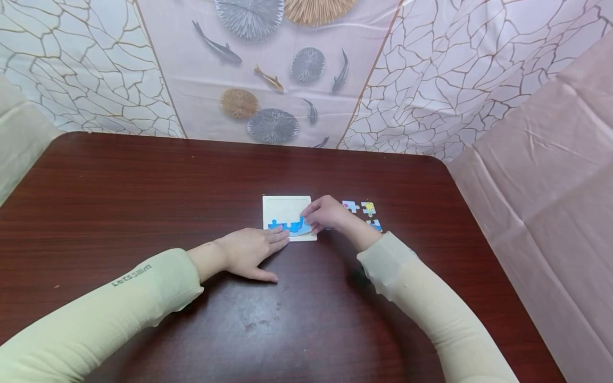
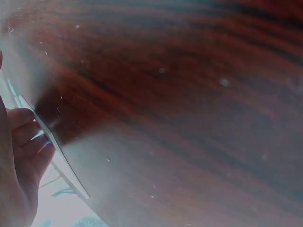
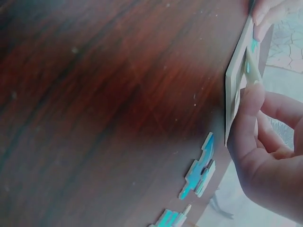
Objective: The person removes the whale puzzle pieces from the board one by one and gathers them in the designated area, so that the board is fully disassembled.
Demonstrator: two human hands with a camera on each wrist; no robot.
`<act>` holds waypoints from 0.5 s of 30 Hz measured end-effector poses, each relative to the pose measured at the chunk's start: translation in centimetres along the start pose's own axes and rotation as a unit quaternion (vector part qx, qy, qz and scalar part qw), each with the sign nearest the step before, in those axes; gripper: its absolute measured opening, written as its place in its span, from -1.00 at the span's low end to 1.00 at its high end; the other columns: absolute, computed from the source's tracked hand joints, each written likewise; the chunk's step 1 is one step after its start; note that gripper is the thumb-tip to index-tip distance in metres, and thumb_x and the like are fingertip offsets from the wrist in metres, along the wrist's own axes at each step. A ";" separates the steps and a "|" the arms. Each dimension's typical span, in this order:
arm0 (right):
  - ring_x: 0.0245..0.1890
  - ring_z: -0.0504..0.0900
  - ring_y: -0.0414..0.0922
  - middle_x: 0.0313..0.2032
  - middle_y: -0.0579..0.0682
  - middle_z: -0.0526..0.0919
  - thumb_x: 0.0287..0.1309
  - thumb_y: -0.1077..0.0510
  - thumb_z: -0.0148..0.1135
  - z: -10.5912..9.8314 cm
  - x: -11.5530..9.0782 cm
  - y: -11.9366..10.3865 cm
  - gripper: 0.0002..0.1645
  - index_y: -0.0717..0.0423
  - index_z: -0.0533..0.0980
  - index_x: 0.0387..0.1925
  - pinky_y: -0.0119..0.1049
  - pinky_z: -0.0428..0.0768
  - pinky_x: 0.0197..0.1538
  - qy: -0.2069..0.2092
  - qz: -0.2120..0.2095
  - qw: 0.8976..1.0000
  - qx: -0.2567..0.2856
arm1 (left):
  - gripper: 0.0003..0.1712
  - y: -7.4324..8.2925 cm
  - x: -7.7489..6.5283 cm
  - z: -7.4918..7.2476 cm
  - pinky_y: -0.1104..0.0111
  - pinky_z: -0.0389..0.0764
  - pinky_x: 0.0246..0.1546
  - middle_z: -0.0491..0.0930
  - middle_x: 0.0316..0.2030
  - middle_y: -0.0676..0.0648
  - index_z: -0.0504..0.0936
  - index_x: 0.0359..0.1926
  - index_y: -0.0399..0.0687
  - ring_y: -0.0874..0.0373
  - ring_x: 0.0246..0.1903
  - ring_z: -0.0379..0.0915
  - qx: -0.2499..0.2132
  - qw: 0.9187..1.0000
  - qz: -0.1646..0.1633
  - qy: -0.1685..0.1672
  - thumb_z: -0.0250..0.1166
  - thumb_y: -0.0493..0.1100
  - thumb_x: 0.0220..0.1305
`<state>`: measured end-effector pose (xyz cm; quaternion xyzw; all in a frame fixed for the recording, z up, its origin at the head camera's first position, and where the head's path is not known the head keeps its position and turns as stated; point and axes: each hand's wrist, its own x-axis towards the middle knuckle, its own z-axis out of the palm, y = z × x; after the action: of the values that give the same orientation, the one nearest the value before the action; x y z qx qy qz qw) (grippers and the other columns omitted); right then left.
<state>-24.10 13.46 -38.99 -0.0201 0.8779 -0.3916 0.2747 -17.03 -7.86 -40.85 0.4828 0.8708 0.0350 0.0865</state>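
Observation:
A white puzzle tray [image 1: 287, 206] with a raised rim lies on the table, and joined blue jigsaw pieces [image 1: 279, 227] run along its near side. My left hand [image 1: 249, 252] rests with straight fingers over the tray's near left corner, fingertips on the blue pieces and thumb spread away. At the tray's right side my right hand [image 1: 328, 213] pinches a light blue jigsaw piece [image 1: 303, 230] between thumb and fingers. In the right wrist view that held piece [image 3: 252, 71] stands tilted, one edge close over the tray [image 3: 232, 90]. My fingers hide part of the row.
Loose jigsaw pieces lie right of the tray, among them one with a yellow sun [image 1: 369, 208], a pink-and-blue one [image 1: 350, 206] and a blue one [image 1: 375, 225] partly behind my right forearm. The dark wooden table [image 1: 143, 186] meets a patterned cloth [image 1: 268, 80] at the back.

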 end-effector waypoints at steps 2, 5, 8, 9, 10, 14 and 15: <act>-0.65 0.56 -0.19 -0.55 0.07 0.59 0.11 0.32 0.19 0.1 -0.1 0.1 -0.74 0.30 0.61 -0.14 -0.36 0.66 -0.41 0.014 -0.016 1.000 -0.021 | -0.08 0.0 0.1 0.0 0.18 0.36 0.25 0.19 0.37 -0.19 0.26 0.34 -0.23 -0.04 0.37 0.10 -0.001 1.000 -0.002 -0.002 0.07 0.36 0.19; -0.61 0.57 -0.17 -0.49 0.13 0.63 0.10 0.31 0.18 0.3 -0.2 0.2 -0.75 0.28 0.62 -0.15 -0.35 0.66 -0.39 0.029 -0.034 0.998 -0.037 | -0.07 0.1 0.1 -0.1 0.18 0.35 0.26 0.19 0.37 -0.19 0.26 0.34 -0.23 -0.04 0.37 0.10 -0.001 1.000 -0.005 -0.005 0.07 0.37 0.19; -0.58 0.57 -0.16 -0.41 0.16 0.66 0.11 0.31 0.17 0.3 -0.4 0.3 -0.74 0.27 0.62 -0.14 -0.36 0.66 -0.37 0.036 -0.042 0.998 -0.040 | -0.07 0.2 0.1 -0.2 0.18 0.35 0.26 0.19 0.37 -0.18 0.26 0.34 -0.22 -0.04 0.38 0.10 -0.003 1.000 -0.008 -0.008 0.07 0.37 0.19; -0.58 0.57 -0.15 -0.39 0.17 0.67 0.12 0.30 0.17 0.3 -0.5 0.3 -0.74 0.26 0.62 -0.14 -0.36 0.66 -0.37 0.038 -0.044 0.998 -0.040 | -0.07 0.2 0.1 -0.2 0.18 0.35 0.26 0.19 0.37 -0.18 0.26 0.34 -0.22 -0.05 0.38 0.10 -0.005 1.000 -0.008 -0.008 0.07 0.37 0.19; -0.58 0.57 -0.15 -0.37 0.17 0.67 0.12 0.29 0.17 0.3 -0.6 0.4 -0.74 0.25 0.62 -0.13 -0.36 0.66 -0.37 0.040 -0.043 0.998 -0.039 | -0.07 0.2 0.1 -0.2 0.17 0.35 0.26 0.18 0.37 -0.18 0.26 0.34 -0.22 -0.05 0.38 0.09 -0.007 1.000 -0.009 -0.009 0.07 0.37 0.19; -0.58 0.59 -0.13 -0.32 0.17 0.67 0.12 0.27 0.18 -0.1 -0.8 0.5 -0.73 0.22 0.61 -0.12 -0.33 0.67 -0.35 0.043 -0.039 0.998 -0.020 | -0.07 0.1 0.1 -0.2 0.17 0.34 0.27 0.16 0.39 -0.17 0.24 0.35 -0.21 -0.03 0.39 0.07 -0.015 1.000 -0.011 -0.016 0.07 0.37 0.19; -0.58 0.59 -0.13 -0.31 0.17 0.67 0.12 0.27 0.19 -0.2 -0.9 0.6 -0.72 0.23 0.61 -0.11 -0.32 0.67 -0.35 0.041 -0.038 0.998 -0.012 | -0.07 0.1 0.1 -0.2 0.17 0.33 0.27 0.16 0.38 -0.17 0.24 0.35 -0.21 -0.04 0.39 0.07 -0.016 1.000 -0.011 -0.016 0.07 0.37 0.19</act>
<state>-23.37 14.23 -38.89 -0.0409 0.8918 -0.3916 0.2230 -17.06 -7.72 -40.68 0.4724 0.8737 0.0405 0.1086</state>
